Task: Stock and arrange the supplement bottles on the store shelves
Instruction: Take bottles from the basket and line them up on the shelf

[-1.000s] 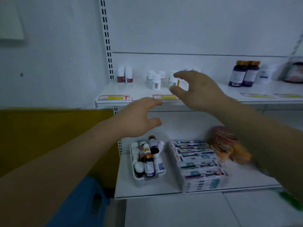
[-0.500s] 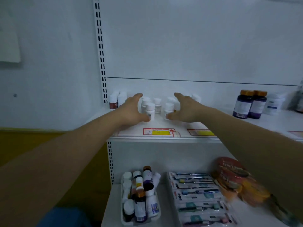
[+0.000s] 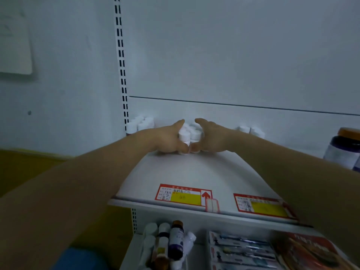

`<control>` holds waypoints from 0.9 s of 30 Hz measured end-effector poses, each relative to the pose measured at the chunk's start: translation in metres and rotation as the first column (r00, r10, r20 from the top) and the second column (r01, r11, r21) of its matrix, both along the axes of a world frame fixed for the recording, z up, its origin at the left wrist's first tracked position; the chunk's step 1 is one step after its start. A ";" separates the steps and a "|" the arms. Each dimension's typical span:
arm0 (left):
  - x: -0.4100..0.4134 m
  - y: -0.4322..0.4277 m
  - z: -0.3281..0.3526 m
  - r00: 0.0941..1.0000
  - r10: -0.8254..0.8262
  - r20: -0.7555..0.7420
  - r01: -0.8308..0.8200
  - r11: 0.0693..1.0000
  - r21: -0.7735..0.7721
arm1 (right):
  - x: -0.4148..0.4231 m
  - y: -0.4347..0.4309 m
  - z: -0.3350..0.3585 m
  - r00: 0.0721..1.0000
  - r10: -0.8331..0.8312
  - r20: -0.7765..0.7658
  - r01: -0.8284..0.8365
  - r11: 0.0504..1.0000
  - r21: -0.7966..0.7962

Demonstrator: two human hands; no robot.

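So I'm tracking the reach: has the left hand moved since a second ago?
Yes. The left hand went deeper onto the shelf, cupping the white bottles.

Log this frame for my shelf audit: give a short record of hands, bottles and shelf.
left hand: cupped against left side of white bottles
right hand: cupped against their right side
white bottles: upright cluster between both hands, at shelf back
other bottles: white group at far left, white pair to the right
price tags: on shelf front edge
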State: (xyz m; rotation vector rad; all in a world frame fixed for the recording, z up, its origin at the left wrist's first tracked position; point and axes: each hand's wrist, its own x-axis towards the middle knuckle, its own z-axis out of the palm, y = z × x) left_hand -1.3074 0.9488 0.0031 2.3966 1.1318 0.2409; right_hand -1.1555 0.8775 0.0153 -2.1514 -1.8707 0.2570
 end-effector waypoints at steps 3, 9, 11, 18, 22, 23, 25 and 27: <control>-0.002 0.001 0.005 1.000 -0.018 -0.005 0.018 1.000 0.024 | 0.002 -0.002 0.001 1.000 -0.007 -0.020 0.007 1.000 -0.001; -0.014 -0.010 -0.003 0.986 -0.109 0.123 0.091 0.985 0.149 | 0.002 -0.015 -0.003 0.993 -0.087 0.083 0.080 0.993 0.089; -0.010 -0.011 -0.001 0.980 -0.159 0.120 0.137 0.975 0.174 | -0.003 -0.012 -0.005 0.990 -0.099 0.104 0.088 0.990 0.108; 0.005 0.011 -0.002 0.992 -0.099 0.084 0.086 0.985 0.153 | -0.004 0.000 -0.004 0.986 -0.111 0.126 0.098 0.990 0.102; 0.005 0.012 -0.003 0.988 -0.092 0.126 0.071 0.985 0.160 | 0.001 0.001 -0.003 0.990 -0.116 0.079 0.109 0.990 0.088; 0.003 0.012 -0.003 0.987 -0.091 0.130 0.069 0.984 0.164 | 0.003 0.002 -0.003 0.990 -0.129 0.056 0.124 0.988 0.090; 0.001 0.011 -0.003 0.988 -0.106 0.115 0.088 0.985 0.150 | 0.005 0.003 -0.004 0.989 -0.145 0.035 0.141 0.985 0.097; -0.001 0.011 -0.004 0.996 -0.066 0.062 0.058 0.990 0.130 | 0.006 0.004 -0.004 0.987 -0.152 0.053 0.146 0.983 0.110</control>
